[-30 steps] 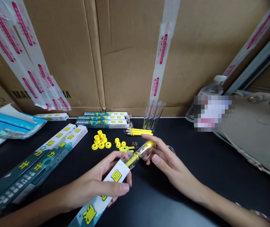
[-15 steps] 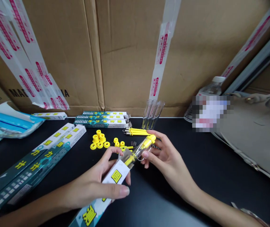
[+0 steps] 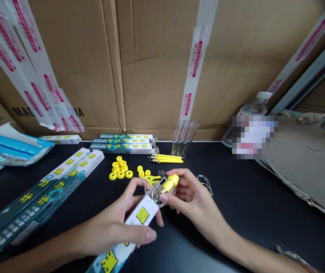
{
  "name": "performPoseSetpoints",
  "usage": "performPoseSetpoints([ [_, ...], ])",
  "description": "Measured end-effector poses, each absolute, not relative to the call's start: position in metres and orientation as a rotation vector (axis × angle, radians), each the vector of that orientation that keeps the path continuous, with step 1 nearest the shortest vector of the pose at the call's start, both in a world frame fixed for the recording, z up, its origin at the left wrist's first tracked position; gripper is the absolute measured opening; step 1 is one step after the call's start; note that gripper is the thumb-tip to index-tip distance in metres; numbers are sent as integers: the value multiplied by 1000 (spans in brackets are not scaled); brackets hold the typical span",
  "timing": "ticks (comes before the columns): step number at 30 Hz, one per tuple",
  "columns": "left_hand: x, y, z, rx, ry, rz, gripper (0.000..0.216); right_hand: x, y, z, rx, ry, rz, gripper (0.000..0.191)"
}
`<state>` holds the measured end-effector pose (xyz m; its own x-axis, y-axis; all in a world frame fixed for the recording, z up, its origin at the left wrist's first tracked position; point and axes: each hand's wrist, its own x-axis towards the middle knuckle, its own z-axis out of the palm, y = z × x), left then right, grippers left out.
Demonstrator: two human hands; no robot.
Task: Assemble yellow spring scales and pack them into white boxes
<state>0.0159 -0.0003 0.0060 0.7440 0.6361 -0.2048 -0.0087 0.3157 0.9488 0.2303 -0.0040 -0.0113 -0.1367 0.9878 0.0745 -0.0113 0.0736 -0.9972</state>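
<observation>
In the head view, the left hand [image 3: 119,227] is wrapped around one printed carton [image 3: 142,216] at lower centre; the right hand [image 3: 193,197] pinches one yellow-capped tube [image 3: 169,184], its lower end inside the carton. At mid-frame sit three flanged bushes [image 3: 116,167], three flat rings [image 3: 120,175] and three small collars [image 3: 140,168], all yellow. Behind are three clear tubes [image 3: 182,138] and three stacked cartons [image 3: 122,146]; two long cartons [image 3: 54,194] lie at left.

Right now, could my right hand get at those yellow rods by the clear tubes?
Probably yes: the yellow rods lie just beyond the right hand, with bare black tabletop between. It holds the yellow-capped tube, though, so it would likely need to let go first.
</observation>
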Motion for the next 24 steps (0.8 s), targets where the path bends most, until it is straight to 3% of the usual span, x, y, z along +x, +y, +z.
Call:
performPoseSetpoints([
  [8, 17, -4, 3, 1194, 619, 494, 59, 236, -11, -13, -1032, -1614, 1132, 29],
  [14, 16, -3, 1, 1181, 613, 515, 60, 241, -9, -9, -1003, -1799, 915, 29],
  [24, 19, -6, 6, 1167, 669, 462, 64, 233, -11, -7, -994, -1559, 1187, 11],
])
